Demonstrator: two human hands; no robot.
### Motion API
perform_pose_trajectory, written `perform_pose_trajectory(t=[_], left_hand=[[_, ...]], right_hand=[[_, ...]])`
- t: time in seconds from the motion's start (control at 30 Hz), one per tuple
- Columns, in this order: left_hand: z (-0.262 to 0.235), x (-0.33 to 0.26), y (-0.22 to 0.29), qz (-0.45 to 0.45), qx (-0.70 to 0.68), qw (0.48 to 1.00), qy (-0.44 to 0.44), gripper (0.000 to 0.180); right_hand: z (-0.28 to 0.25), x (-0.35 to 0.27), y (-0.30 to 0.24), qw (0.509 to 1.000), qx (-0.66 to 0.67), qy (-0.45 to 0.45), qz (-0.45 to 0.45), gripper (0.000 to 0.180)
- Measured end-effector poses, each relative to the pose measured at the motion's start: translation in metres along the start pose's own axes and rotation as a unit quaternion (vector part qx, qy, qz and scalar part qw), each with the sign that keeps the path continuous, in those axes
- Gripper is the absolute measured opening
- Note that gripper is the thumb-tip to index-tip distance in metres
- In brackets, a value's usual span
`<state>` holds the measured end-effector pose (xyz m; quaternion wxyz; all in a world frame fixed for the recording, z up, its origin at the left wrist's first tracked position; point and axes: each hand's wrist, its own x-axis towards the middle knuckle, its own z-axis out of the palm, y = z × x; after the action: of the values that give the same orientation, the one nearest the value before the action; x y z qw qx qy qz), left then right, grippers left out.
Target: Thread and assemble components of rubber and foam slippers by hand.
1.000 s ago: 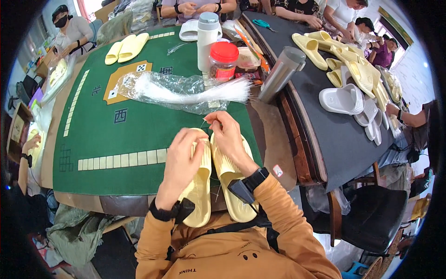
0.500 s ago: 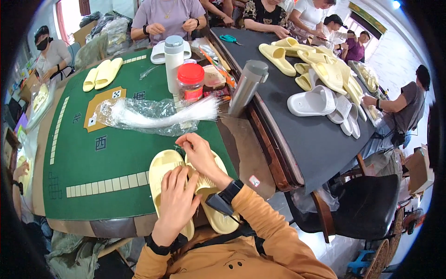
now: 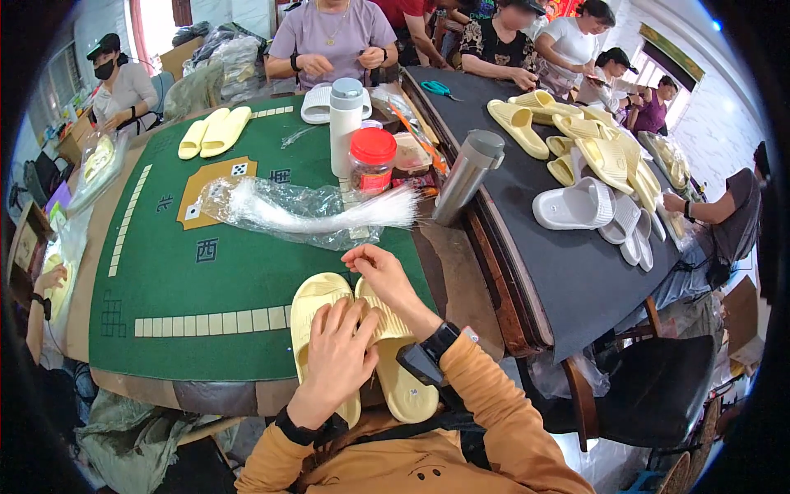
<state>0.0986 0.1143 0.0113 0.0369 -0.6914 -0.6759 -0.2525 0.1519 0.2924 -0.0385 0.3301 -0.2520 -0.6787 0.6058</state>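
Note:
A pair of pale yellow slippers [image 3: 409,397] rests side by side at the table's near edge, straps away from me. My left hand [image 3: 336,350] lies over the two straps, its fingers bent down onto them where they meet and its thumb on the right slipper. Just beyond the straps, my right hand [image 3: 380,276] is closed in a pinch, wrist above the right slipper. Whatever is between those fingertips is too small to make out. Beyond my hands a clear plastic bag [image 3: 284,230] holds a bundle of thin white plastic strands [image 3: 362,216], their ends fanning out to the right.
A red-lidded jar [image 3: 372,156], a white bottle [image 3: 346,123] and a steel flask [image 3: 469,177] stand past the bag. Another yellow pair [image 3: 216,132] lies on the green tabletop [image 3: 164,272]. Yellow and white slippers [image 3: 573,207] cover the dark table at right. Several people work around.
The whole view has shifted, so the table appears further right. My left hand stays on the straps. My right hand remains pinched, just beyond the straps.

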Motion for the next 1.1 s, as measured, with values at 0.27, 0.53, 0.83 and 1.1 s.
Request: perform_pose_trajectory(t=[0.27,0.53,0.83,1.1], left_hand=[[-0.008,0.009,-0.013,-0.003,-0.048,0.999,-0.009,0.05],[-0.003,0.006,-0.018,-0.022,-0.058,0.998,-0.02,0.052],[-0.002,0.002,-0.018,0.003,-0.052,0.999,0.01,0.053],[0.004,-0.001,-0.025,0.015,-0.053,0.998,0.022,0.054]], right_hand=[[-0.017,0.008,-0.001,0.998,-0.03,-0.052,0.017,0.018],[-0.015,0.007,-0.002,0.995,-0.064,-0.058,0.051,0.019],[-0.012,0.003,0.008,0.997,-0.071,-0.036,0.002,0.019],[-0.01,0.001,-0.005,0.995,-0.088,-0.043,0.022,0.019]])
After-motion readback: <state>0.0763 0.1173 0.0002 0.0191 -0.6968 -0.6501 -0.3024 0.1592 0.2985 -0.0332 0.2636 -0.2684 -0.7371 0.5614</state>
